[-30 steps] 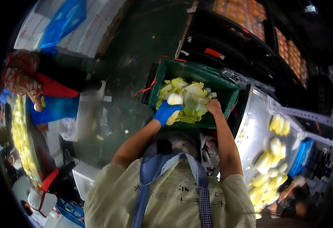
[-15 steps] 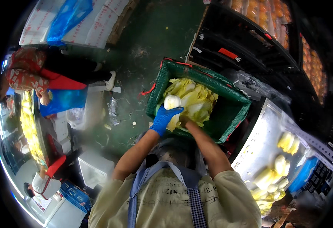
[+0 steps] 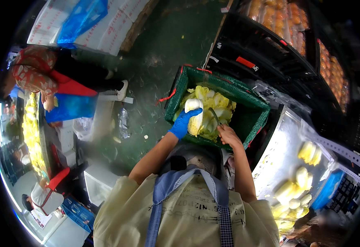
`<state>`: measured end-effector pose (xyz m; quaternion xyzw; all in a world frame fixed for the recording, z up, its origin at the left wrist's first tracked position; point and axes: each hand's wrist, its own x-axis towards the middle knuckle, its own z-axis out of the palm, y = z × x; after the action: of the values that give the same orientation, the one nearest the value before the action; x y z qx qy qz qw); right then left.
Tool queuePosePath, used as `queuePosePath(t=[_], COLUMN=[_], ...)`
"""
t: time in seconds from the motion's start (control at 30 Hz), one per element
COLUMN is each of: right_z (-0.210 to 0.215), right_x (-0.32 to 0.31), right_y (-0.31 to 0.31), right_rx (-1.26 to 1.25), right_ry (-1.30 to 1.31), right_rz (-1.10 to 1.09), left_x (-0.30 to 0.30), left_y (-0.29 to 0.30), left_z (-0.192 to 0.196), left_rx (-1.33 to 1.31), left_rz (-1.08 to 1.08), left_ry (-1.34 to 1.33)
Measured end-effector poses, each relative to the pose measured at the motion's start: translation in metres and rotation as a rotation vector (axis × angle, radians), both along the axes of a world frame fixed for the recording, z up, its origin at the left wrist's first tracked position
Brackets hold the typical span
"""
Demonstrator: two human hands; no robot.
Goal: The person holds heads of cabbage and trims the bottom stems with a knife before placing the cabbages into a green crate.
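Observation:
A pale napa cabbage (image 3: 194, 108) is gripped in my left hand (image 3: 182, 124), which wears a blue glove. Its long side faces up, over the left part of a green crate (image 3: 252, 99). My right hand (image 3: 228, 135) is bare and closed around a knife (image 3: 215, 116), apart from the cabbage and to its right. The knife's dark, narrow blade points up and left, above the leaves. Loose yellow-green cabbage leaves (image 3: 208, 93) fill the left and middle of the crate beneath both hands.
More cabbages (image 3: 295, 187) lie on a metal-topped table (image 3: 272, 152) at right. Stacked black crates (image 3: 266, 53) with packed orange fruit stand beyond. At left, one person (image 3: 36, 74) works by a row of yellow produce (image 3: 32, 131); another (image 3: 46, 199) is lower down. A white bin (image 3: 99, 183) stands nearby.
The cabbage has turned from end-up to side-up in my left hand. My right hand has drawn back rightward from the leaves, and the knife now shows. The whole view has shifted slightly.

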<state>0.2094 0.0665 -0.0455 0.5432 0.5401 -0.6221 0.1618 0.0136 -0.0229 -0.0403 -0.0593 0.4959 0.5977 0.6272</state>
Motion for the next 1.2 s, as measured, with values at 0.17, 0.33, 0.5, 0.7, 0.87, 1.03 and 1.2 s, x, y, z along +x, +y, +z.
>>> queuePosePath(t=[0.17,0.33,0.5,0.7,0.87,1.03,1.2], right_z=[0.026,0.076,0.076,0.065,0.041,0.011,0.0], right_x=[0.021,0.011,-0.002,-0.007,-0.011,-0.016,-0.029], right_y=[-0.025,-0.043,-0.047,-0.049,-0.051,-0.045,-0.042], right_rx=[0.607,1.01,1.214,1.279,1.345,1.387,1.362], right_ry=[0.163,0.239,0.192,0.162,0.137,0.12,0.096], right_rz=[-0.042,0.112,0.268,0.302,0.328,0.343,0.368], left_x=[-0.004,-0.005,0.0,-0.001,-0.004,-0.006,-0.013], left_y=[0.0,0.004,0.006,-0.001,-0.003,-0.001,-0.009], left_z=[-0.008,0.008,0.035,0.029,0.034,0.043,0.008], left_rx=[0.198,0.187,0.384,0.287,0.151,0.093,0.045], left_rz=[-0.208,-0.537,-0.617,-0.725,-0.78,-0.751,-0.726], left_ry=[0.45,1.04,1.235,1.278,1.279,1.224,1.239])
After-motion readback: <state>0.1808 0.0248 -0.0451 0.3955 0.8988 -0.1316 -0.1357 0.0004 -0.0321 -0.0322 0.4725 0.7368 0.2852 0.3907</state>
